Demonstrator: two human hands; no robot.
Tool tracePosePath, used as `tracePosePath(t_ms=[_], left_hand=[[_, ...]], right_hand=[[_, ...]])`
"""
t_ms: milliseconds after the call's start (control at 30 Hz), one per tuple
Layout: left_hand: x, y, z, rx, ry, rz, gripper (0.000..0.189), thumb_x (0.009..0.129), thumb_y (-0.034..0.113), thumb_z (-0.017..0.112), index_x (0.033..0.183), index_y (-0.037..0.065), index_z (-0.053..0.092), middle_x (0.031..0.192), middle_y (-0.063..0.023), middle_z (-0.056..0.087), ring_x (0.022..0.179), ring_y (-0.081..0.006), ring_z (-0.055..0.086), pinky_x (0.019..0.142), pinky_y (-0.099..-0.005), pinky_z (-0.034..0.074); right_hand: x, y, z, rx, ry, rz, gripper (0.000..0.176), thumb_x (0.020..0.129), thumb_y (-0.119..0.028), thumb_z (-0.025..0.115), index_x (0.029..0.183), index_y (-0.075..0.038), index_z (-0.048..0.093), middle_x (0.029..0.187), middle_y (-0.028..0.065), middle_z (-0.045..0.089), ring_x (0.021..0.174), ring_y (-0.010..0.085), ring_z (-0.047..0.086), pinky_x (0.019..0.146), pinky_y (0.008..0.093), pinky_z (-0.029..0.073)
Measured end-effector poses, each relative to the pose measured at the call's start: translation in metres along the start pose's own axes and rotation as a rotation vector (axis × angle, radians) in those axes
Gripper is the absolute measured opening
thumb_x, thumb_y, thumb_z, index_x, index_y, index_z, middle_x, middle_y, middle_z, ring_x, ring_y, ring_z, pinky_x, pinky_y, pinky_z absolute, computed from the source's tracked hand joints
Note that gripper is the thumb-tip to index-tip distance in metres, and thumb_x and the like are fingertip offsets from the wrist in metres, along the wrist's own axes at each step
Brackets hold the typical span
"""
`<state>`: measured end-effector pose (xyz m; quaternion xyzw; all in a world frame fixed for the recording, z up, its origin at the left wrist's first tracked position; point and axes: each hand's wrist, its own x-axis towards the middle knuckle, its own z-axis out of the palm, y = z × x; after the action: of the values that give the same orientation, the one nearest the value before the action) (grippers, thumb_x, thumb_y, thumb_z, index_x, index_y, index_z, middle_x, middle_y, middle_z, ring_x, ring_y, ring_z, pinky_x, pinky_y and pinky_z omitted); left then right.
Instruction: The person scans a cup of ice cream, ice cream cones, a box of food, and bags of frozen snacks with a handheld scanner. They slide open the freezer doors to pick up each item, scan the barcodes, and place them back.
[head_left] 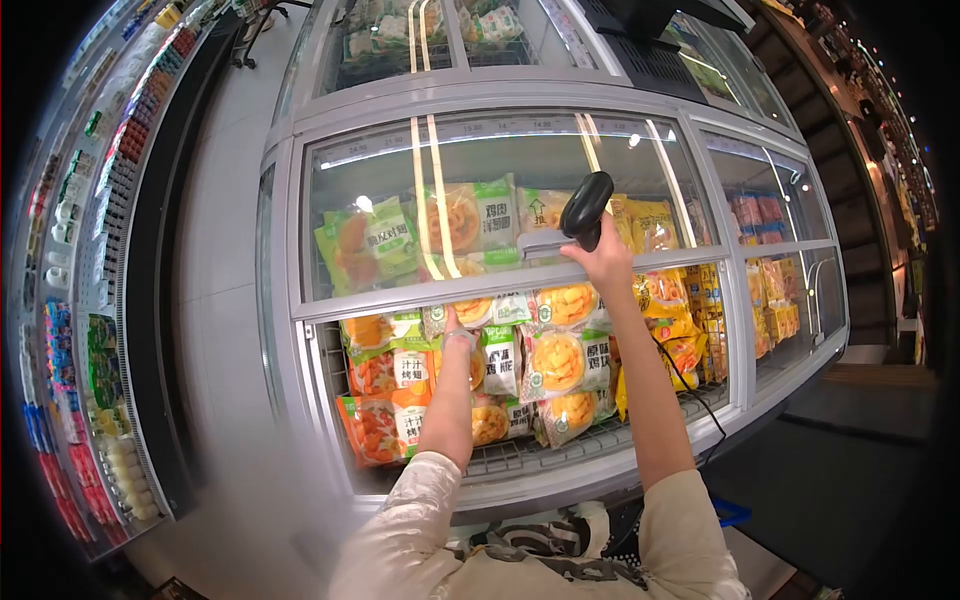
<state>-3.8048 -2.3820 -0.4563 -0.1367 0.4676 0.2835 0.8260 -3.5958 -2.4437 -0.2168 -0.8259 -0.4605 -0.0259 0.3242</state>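
Note:
My right hand is closed around a black handheld barcode scanner, above the glass lid of a chest freezer and beside the lid's grey handle. My left hand reaches down through the freezer's front opening, right at the lid's lower frame. It is among the frozen food bags, and its fingers are hidden. Close to it are a white and green bag and a bag picturing yellow pieces. Orange bags lie lower left.
Under the glass stand green bags, with yellow bags to the right. A black cable hangs over the freezer's front. Another freezer section adjoins on the right. Stocked shelves line the left aisle.

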Motion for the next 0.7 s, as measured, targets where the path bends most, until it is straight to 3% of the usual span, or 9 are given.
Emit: tracePosePath(t_ms=[67, 167, 200, 300, 333, 433, 467, 567, 700], left_hand=[[-0.018, 0.004, 0.021, -0.112, -0.038, -0.034, 0.048, 0.084, 0.038, 0.045, 0.122, 0.010, 0.036, 0.121, -0.0111, 0.043, 0.109, -0.0275, 0.045, 0.087, -0.0449, 0.041], [0.009, -0.009, 0.006, -0.077, -0.079, 0.149, 0.050, 0.082, 0.039, 0.049, 0.119, 0.008, 0.038, 0.117, -0.0111, 0.046, 0.104, -0.0265, 0.048, 0.086, -0.0423, 0.042], [0.008, -0.010, 0.008, -0.190, 0.154, 0.089, 0.046, 0.079, 0.039, 0.053, 0.113, 0.010, 0.044, 0.111, -0.0097, 0.050, 0.098, -0.0253, 0.051, 0.081, -0.0417, 0.044], [-0.009, -0.018, 0.021, -0.227, 0.133, 0.166, 0.042, 0.076, 0.038, 0.056, 0.107, 0.011, 0.049, 0.105, -0.0081, 0.053, 0.093, -0.0241, 0.053, 0.079, -0.0410, 0.043], [-0.001, -0.013, 0.020, -0.218, 0.142, 0.105, 0.039, 0.076, 0.036, 0.057, 0.107, 0.013, 0.050, 0.108, -0.0085, 0.053, 0.096, -0.0258, 0.052, 0.079, -0.0410, 0.042], [0.011, -0.002, 0.009, -0.185, -0.065, 0.032, 0.040, 0.076, 0.031, 0.058, 0.110, 0.012, 0.048, 0.113, -0.0093, 0.050, 0.101, -0.0285, 0.050, 0.083, -0.0429, 0.040], [0.018, 0.004, 0.005, -0.249, -0.146, -0.010, 0.038, 0.081, 0.027, 0.053, 0.114, 0.010, 0.045, 0.117, -0.0110, 0.048, 0.105, -0.0311, 0.047, 0.086, -0.0478, 0.038], [0.022, 0.017, -0.001, -0.270, -0.050, 0.110, 0.036, 0.084, 0.025, 0.048, 0.115, 0.007, 0.043, 0.117, -0.0121, 0.047, 0.105, -0.0319, 0.046, 0.089, -0.0513, 0.036], [0.006, 0.026, -0.014, -0.022, 0.000, 0.288, 0.033, 0.083, 0.024, 0.051, 0.110, 0.007, 0.046, 0.110, -0.0128, 0.051, 0.099, -0.0278, 0.051, 0.084, -0.0427, 0.044]], right_hand=[[-0.001, 0.002, 0.004, -0.024, 0.017, -0.004, 0.074, 0.053, -0.034, 0.075, 0.113, -0.007, 0.039, 0.085, 0.0126, 0.058, 0.075, 0.0307, 0.057, 0.060, 0.0364, 0.046], [-0.001, 0.000, 0.003, -0.028, -0.005, 0.022, 0.074, 0.053, -0.035, 0.074, 0.112, -0.007, 0.039, 0.085, 0.0125, 0.058, 0.074, 0.0304, 0.057, 0.060, 0.0360, 0.046], [-0.001, 0.000, 0.003, -0.015, -0.010, 0.028, 0.074, 0.054, -0.036, 0.074, 0.112, -0.007, 0.039, 0.084, 0.0123, 0.058, 0.075, 0.0305, 0.057, 0.061, 0.0366, 0.046], [-0.001, -0.001, 0.002, -0.005, -0.002, 0.028, 0.074, 0.054, -0.036, 0.074, 0.112, -0.008, 0.039, 0.085, 0.0122, 0.058, 0.076, 0.0307, 0.057, 0.063, 0.0374, 0.046], [0.000, -0.003, 0.000, -0.008, -0.018, 0.038, 0.074, 0.054, -0.036, 0.074, 0.112, -0.008, 0.039, 0.086, 0.0124, 0.058, 0.077, 0.0309, 0.056, 0.064, 0.0377, 0.046], [0.001, -0.007, -0.003, -0.007, -0.057, 0.091, 0.073, 0.055, -0.035, 0.074, 0.113, -0.008, 0.039, 0.089, 0.0131, 0.058, 0.080, 0.0315, 0.056, 0.065, 0.0385, 0.046], [0.002, -0.007, -0.004, 0.000, -0.070, 0.111, 0.073, 0.055, -0.035, 0.074, 0.113, -0.008, 0.039, 0.090, 0.0134, 0.058, 0.081, 0.0315, 0.056, 0.066, 0.0387, 0.046], [0.003, -0.012, -0.009, -0.017, -0.147, 0.218, 0.073, 0.056, -0.033, 0.074, 0.115, -0.009, 0.038, 0.093, 0.0141, 0.057, 0.085, 0.0318, 0.056, 0.069, 0.0391, 0.045], [0.005, -0.017, -0.011, -0.036, -0.198, 0.269, 0.074, 0.058, -0.031, 0.073, 0.118, -0.009, 0.035, 0.099, 0.0144, 0.056, 0.089, 0.0314, 0.055, 0.074, 0.0392, 0.044]])
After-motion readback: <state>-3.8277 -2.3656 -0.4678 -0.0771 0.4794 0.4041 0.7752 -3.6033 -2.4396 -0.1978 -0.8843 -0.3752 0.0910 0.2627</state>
